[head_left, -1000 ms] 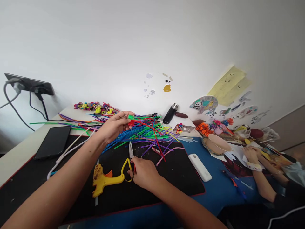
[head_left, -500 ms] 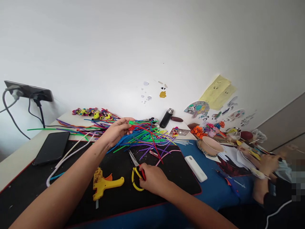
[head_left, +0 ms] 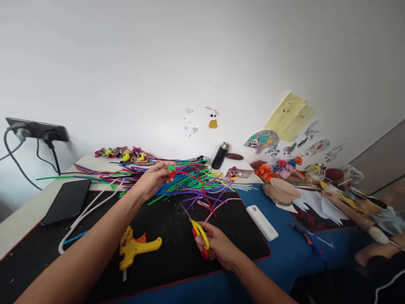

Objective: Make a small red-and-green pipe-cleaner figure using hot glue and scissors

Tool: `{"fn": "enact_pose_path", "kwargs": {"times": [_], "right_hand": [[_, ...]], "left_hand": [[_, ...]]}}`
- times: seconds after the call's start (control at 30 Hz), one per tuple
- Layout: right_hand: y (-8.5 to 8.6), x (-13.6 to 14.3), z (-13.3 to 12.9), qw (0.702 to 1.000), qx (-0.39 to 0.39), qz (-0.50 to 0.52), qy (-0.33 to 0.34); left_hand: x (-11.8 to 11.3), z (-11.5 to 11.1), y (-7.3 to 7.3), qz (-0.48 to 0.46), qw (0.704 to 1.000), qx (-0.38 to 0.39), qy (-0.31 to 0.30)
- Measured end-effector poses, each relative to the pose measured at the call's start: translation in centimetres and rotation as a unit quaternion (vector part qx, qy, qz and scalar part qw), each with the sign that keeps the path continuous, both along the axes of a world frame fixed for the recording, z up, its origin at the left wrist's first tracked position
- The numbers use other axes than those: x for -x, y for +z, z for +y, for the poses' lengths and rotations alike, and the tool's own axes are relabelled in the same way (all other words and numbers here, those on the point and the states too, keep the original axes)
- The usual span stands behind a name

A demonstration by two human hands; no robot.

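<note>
Between the fingertips of my left hand (head_left: 156, 179) is a small green and red pipe-cleaner piece (head_left: 171, 169), with red stems trailing off to the right. My right hand (head_left: 217, 245) grips yellow and red scissors (head_left: 200, 233) by the handles, blades pointing up and left over the black mat (head_left: 171, 261). Behind my left hand spreads a pile of coloured pipe cleaners (head_left: 186, 181). A yellow glue gun (head_left: 139, 249) lies on the mat, left of the scissors.
A phone (head_left: 67, 202) lies at the left, and a white power bank (head_left: 262, 222) at the right. Behind the pile stands a black bottle (head_left: 220, 155). Farther right are a bowl (head_left: 284, 191) and another person's arm (head_left: 351, 213).
My right hand has lifted the scissors off the mat and moved slightly right, the handles now in its grip. The other person's arms have shifted. My left hand still holds the piece.
</note>
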State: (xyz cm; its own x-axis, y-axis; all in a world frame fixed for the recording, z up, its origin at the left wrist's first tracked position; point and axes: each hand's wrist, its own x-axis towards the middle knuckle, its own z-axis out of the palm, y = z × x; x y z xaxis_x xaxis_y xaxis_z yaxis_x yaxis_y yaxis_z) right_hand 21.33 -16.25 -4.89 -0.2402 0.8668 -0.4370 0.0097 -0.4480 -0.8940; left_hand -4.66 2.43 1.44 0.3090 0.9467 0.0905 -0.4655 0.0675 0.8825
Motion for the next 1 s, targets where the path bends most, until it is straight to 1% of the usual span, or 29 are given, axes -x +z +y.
{"fn": "enact_pose_path", "kwargs": {"times": [0.07,0.17,0.33,0.47,0.63,0.7,0.77,0.9,1.0], "right_hand": [[-0.4,0.1,-0.1,0.999,0.000,0.045,-0.009],[-0.7,0.4,0.0,0.996,-0.011,0.084,-0.036],[0.0,1.2,0.9,0.986,-0.055,0.147,-0.050],[0.4,2.3,1.6,0.975,-0.055,0.211,-0.051],[-0.3,2.8,2.4,0.956,-0.055,0.278,-0.072],[-0.6,2.7,2.6,0.954,-0.065,0.282,-0.078],[-0.8,2.7,2.6,0.959,-0.076,0.263,-0.070],[-0.7,3.0,2.4,0.976,-0.106,0.188,-0.027],[-0.6,3.7,2.3,0.980,-0.117,0.160,0.000]], "left_hand": [[-0.2,0.0,-0.2,0.001,1.000,0.003,0.004],[-0.5,0.1,-0.6,0.000,1.000,0.009,0.009],[-0.7,0.2,-1.2,0.002,1.000,0.018,0.014],[-0.7,0.3,-1.5,0.006,1.000,0.020,0.009],[-0.6,0.4,-1.6,0.008,1.000,0.021,0.006],[-0.6,0.4,-1.5,0.008,1.000,0.021,0.005],[-0.6,0.4,-1.4,0.008,1.000,0.021,0.001],[-0.7,0.2,-1.2,0.010,1.000,0.023,-0.003],[-0.8,0.1,-1.1,0.013,1.000,0.025,-0.005]]}}
